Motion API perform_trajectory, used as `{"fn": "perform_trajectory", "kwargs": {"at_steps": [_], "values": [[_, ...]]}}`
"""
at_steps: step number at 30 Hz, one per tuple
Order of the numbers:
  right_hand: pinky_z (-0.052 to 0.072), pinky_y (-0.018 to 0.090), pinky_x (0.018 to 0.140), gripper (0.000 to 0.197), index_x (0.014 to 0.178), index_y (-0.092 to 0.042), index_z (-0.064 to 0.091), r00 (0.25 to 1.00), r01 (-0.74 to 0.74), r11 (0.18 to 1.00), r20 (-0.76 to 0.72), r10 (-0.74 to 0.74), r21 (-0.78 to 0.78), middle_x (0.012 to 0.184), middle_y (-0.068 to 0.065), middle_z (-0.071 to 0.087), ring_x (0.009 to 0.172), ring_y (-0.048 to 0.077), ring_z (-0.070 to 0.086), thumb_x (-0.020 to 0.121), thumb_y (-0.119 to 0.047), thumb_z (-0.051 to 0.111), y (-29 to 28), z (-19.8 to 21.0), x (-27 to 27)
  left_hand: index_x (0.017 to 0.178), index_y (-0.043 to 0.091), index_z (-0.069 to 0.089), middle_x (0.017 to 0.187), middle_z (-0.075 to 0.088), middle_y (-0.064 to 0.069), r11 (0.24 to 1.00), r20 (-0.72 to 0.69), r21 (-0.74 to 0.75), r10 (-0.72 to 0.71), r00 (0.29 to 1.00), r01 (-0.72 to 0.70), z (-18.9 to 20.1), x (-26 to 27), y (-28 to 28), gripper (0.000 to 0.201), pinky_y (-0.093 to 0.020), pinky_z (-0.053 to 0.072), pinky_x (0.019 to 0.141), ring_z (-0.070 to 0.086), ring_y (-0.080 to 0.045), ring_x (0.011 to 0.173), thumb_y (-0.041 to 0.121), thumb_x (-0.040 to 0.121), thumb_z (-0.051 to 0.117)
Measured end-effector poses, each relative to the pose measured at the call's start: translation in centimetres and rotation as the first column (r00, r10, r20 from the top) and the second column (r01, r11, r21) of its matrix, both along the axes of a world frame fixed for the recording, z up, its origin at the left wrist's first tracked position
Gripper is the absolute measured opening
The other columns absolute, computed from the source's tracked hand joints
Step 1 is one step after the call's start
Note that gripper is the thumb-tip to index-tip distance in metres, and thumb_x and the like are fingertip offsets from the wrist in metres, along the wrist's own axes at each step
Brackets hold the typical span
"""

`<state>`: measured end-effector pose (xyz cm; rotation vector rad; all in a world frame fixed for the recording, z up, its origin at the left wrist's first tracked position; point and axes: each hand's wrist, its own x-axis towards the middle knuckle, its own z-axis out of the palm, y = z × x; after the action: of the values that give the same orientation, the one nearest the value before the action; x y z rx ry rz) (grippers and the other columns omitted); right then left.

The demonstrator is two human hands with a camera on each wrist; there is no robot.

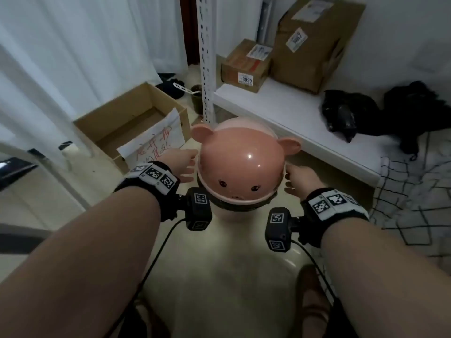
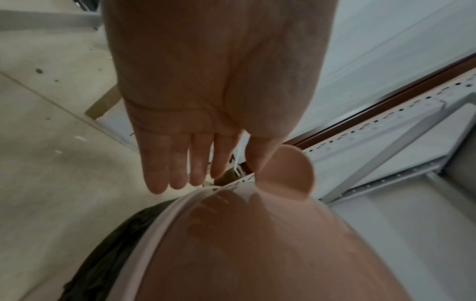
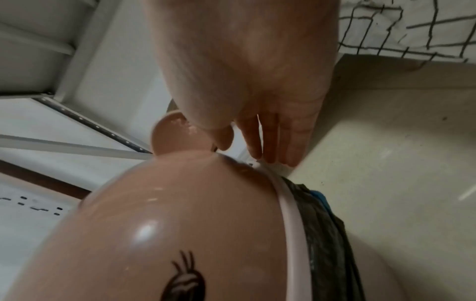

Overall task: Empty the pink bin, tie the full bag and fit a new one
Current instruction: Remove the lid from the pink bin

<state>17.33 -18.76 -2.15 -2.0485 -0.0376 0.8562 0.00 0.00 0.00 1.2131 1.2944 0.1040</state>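
Observation:
The pink bin (image 1: pixel 233 215) stands on the floor in front of me. Its domed pink lid (image 1: pixel 240 162), with two round ears and a painted face, sits on top. A black bag (image 1: pixel 240 208) is folded over the rim under the lid; it also shows as the black bag (image 3: pixel 319 234) beside the lid's pale edge. My left hand (image 1: pixel 184 163) is at the lid's left side, fingers (image 2: pixel 177 169) straight, close to the lid rim (image 2: pixel 165 224) and left ear (image 2: pixel 285 173). My right hand (image 1: pixel 296 178) is at the right side, fingers (image 3: pixel 270 138) extended beside the right ear (image 3: pixel 172 134). Neither hand holds anything.
A white shelf (image 1: pixel 292 123) right behind the bin carries two cardboard boxes (image 1: pixel 314 42) and crumpled black bags (image 1: pixel 341 113). An open carton (image 1: pixel 131 120) with a written paper stands at the left. A grid-patterned cloth (image 1: pixel 415 198) lies at the right. My feet are below on the tile floor.

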Motion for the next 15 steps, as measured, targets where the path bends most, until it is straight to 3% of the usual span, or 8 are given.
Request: {"fn": "perform_trajectory", "kwargs": {"at_steps": [2,4,5,7,10,12,15], "values": [[0.052,0.037,0.076,0.024,0.079,-0.007,0.059,0.998,0.05,0.997,-0.048,-0.047,0.053,0.09,0.01,0.06,0.092,0.027,0.057,0.092,-0.023,0.047,0.7,-0.6,0.5,0.1,0.01,0.06,0.109,0.059,-0.006,1.0,0.017,-0.017,0.007,1.0,-0.007,-0.8,0.4,0.2,0.022,-0.037,0.05,0.088,0.056,-0.023,0.096,0.028,0.094,0.051],[0.05,0.033,0.072,0.021,0.086,-0.007,0.062,0.988,0.108,0.987,-0.12,-0.094,0.115,0.087,0.01,0.061,0.088,0.025,0.057,0.092,-0.019,0.046,1.0,-1.0,0.7,0.093,0.011,0.061,0.1,0.062,-0.007,0.998,0.077,-0.057,0.004,0.997,0.001,-1.5,0.4,0.1,0.022,-0.034,0.052,0.076,0.059,-0.021,0.084,0.031,0.093,0.052],[0.05,0.034,0.075,0.02,0.083,-0.008,0.061,0.984,0.128,0.981,-0.142,-0.107,0.143,0.081,0.009,0.06,0.083,0.024,0.057,0.092,-0.017,0.046,1.2,-1.1,0.8,0.096,0.011,0.062,0.098,0.064,-0.007,0.997,0.115,-0.07,0.002,0.993,0.006,-1.8,0.5,0.0,0.024,-0.033,0.053,0.073,0.06,-0.022,0.083,0.032,0.092,0.053],[0.05,0.038,0.082,0.02,0.078,-0.009,0.06,0.976,0.159,0.971,-0.177,-0.127,0.178,0.075,0.008,0.057,0.077,0.023,0.056,0.092,-0.015,0.047,1.4,-1.1,0.8,0.102,0.01,0.065,0.101,0.066,-0.008,0.996,0.179,-0.094,0.012,0.984,0.005,-2.1,0.7,0.1,0.027,-0.037,0.054,0.081,0.062,-0.026,0.091,0.034,0.09,0.056],[0.048,0.039,0.083,0.017,0.081,-0.009,0.061,0.966,0.19,0.961,-0.212,-0.146,0.203,0.075,0.008,0.059,0.075,0.023,0.056,0.091,-0.015,0.049,1.7,-1.1,0.8,0.095,0.015,0.066,0.104,0.068,-0.008,0.994,0.214,-0.113,0.025,0.976,0.0,-2.2,0.9,0.1,0.027,-0.043,0.053,0.09,0.062,-0.03,0.099,0.039,0.088,0.057],[0.048,0.04,0.082,0.017,0.082,-0.009,0.062,0.96,0.212,0.954,-0.23,-0.162,0.212,0.077,0.009,0.059,0.078,0.025,0.056,0.091,-0.017,0.05,1.9,-1.3,0.9,0.096,0.017,0.065,0.105,0.068,-0.008,0.993,0.212,-0.116,0.026,0.977,-0.002,-2.3,0.9,0.1,0.032,-0.045,0.054,0.088,0.063,-0.03,0.098,0.047,0.087,0.057],[0.049,0.044,0.082,0.019,0.082,-0.009,0.063,0.959,0.209,0.957,-0.236,-0.159,0.201,0.074,0.011,0.057,0.078,0.026,0.055,0.09,-0.019,0.05,2.0,-1.5,0.9,0.11,0.015,0.064,0.108,0.068,-0.01,0.992,0.206,-0.127,0.044,0.978,-0.018,-2.3,0.7,0.0,0.047,-0.044,0.055,0.082,0.063,-0.031,0.096,0.054,0.084,0.058]]}}
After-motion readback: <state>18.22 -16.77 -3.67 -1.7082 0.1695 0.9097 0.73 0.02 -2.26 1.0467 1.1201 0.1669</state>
